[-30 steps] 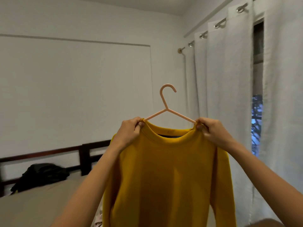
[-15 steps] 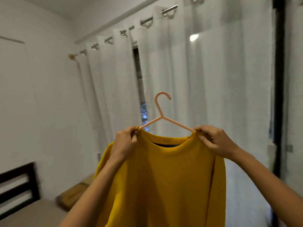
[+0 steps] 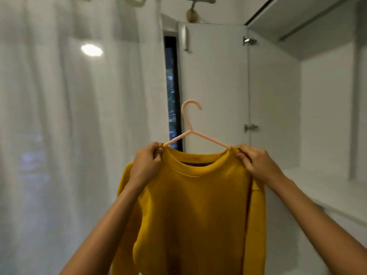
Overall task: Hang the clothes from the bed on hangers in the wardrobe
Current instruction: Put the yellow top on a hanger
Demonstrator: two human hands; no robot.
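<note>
Sweater (image 3: 194,211) swung from curtain (image 3: 59,120) to wardrobe (image 3: 275,96); hands (image 3: 146,164) (image 3: 258,165) pinch shoulders.

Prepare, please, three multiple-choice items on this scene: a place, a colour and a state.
1. Where does the white curtain hang? A. left of the sweater B. right of it C. below it
2. What colour is the hanger? A. black B. pale pink C. green
3. How is the sweater held? A. folded on a shelf B. hooked on a rail C. on the hanger, gripped by the left hand and right hand
Answers: 1 A, the curtain fills the left side; 2 B, hook and arms show pink; 3 C, both hands pinch its shoulders.
</note>
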